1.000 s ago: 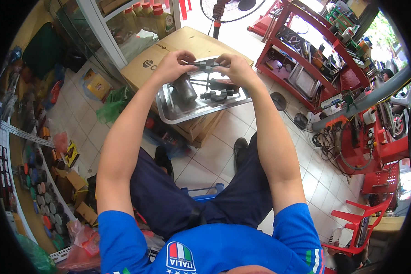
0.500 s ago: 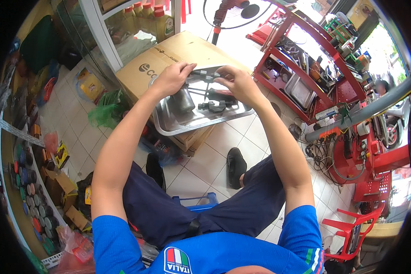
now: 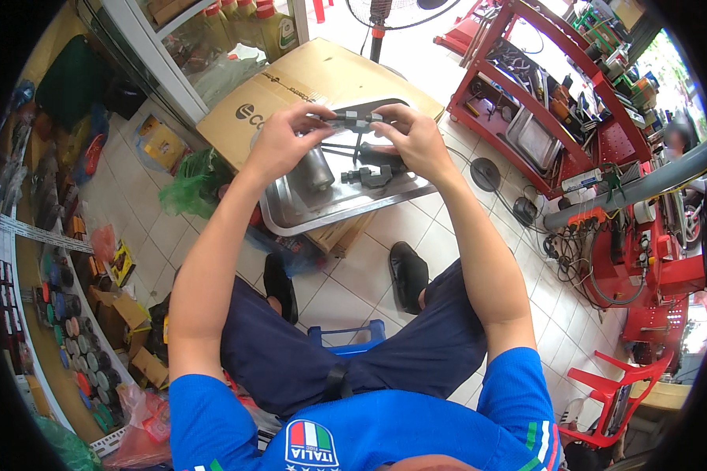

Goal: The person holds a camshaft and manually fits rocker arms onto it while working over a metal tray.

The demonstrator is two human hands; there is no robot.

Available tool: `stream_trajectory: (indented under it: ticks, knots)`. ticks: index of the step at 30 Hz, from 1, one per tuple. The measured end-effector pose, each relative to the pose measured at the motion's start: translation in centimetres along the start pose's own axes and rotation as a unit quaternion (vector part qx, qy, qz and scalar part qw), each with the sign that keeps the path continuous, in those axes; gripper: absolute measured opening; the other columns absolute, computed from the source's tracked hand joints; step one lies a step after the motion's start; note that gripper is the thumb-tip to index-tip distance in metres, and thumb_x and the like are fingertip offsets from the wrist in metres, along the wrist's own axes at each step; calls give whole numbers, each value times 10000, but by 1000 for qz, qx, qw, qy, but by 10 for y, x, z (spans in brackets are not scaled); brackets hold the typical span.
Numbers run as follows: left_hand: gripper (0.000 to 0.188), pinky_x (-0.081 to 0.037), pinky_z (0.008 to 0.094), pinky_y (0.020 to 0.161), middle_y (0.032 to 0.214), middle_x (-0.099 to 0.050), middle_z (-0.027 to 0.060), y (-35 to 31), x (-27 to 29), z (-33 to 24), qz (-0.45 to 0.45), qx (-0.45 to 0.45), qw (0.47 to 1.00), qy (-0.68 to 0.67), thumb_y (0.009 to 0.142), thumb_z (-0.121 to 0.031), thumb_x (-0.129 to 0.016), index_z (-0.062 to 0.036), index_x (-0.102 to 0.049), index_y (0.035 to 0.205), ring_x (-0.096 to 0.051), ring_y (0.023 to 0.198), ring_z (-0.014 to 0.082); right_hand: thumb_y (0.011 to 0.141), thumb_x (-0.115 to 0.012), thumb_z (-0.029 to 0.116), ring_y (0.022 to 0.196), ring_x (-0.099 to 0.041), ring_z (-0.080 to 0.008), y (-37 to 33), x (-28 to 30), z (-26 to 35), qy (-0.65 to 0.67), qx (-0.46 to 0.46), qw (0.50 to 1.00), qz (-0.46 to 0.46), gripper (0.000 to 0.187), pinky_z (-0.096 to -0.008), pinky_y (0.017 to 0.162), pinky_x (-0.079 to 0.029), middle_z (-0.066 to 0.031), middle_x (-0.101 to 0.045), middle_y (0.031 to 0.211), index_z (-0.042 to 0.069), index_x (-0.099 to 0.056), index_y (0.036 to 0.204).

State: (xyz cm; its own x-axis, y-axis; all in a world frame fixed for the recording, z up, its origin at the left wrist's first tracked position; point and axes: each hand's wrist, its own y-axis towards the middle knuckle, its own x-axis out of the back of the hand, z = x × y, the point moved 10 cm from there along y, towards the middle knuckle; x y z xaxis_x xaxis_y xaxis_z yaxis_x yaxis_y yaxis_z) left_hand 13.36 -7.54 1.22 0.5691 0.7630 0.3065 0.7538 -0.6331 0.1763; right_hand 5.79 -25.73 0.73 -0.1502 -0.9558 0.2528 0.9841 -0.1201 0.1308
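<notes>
My left hand [image 3: 285, 143] and my right hand [image 3: 416, 141] hold opposite ends of a dark metal tool [image 3: 358, 120], a bar with blocky lighter sections, level above a shiny metal tray [image 3: 291, 229]. Fingertips and thumb of each hand are closed on it. Under the tool, thin dark rods show; whether they join it I cannot tell. In the tray, a grey metal cylinder [image 3: 316, 171] lies below my left hand. Nearer my right hand rests a second dark metal piece [image 3: 369, 177] with a stepped, blocky body.
A large cardboard box [image 3: 236, 118] bears the tray. Ahead on the right stands a red tool cart [image 3: 467, 94] full of tools. Green plastic bag [image 3: 192, 184] is on the tiled floor at left; a blue stool [image 3: 353, 336] is beneath me. Cables [image 3: 562, 251] lie at right.
My left hand has turned, its fingers now reaching along the tool's left end. The tool looks more level. The whole view has shifted slightly.
</notes>
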Motion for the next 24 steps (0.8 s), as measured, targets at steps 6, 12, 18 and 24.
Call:
stream_trajectory:
  ticks: [6, 12, 18, 24]
  knots:
    - [204, -513, 260, 878, 1002, -720, 47, -1, 5, -3, -25, 0, 999, 22, 995, -98, -655, -8, -683, 1176, -662, 970, 113, 972, -683, 111, 1026, -668, -149, 6, 1, 2, -17, -23, 999, 27, 298, -286, 789, -659, -107, -675, 1150, -47, -639, 1221]
    - [274, -513, 280, 823, 934, -708, 62, -7, 14, 23, -87, -20, 996, -8, 1028, -229, -627, 10, -668, 1155, -658, 890, 124, 955, -695, 105, 1007, -667, -152, 2, -11, 23, -93, 26, 995, 29, 259, -297, 769, -653, -86, -676, 1130, -31, -667, 1174]
    - [295, -501, 267, 799, 897, -705, 59, 2, 15, 24, -91, -20, 996, 13, 1026, -258, -633, 15, -676, 1128, -649, 869, 116, 951, -704, 112, 978, -669, -161, 5, -6, 11, -37, -3, 999, -5, 274, -291, 743, -653, -105, -694, 1107, -34, -671, 1180]
    - [259, -507, 261, 795, 926, -717, 41, -9, 1, 14, -69, -7, 998, 9, 990, -228, -683, -16, -690, 1139, -646, 849, 99, 955, -702, 98, 947, -685, -157, -3, 4, -3, -1, 0, 999, -35, 301, -284, 740, -658, -134, -698, 1101, -69, -646, 1198]
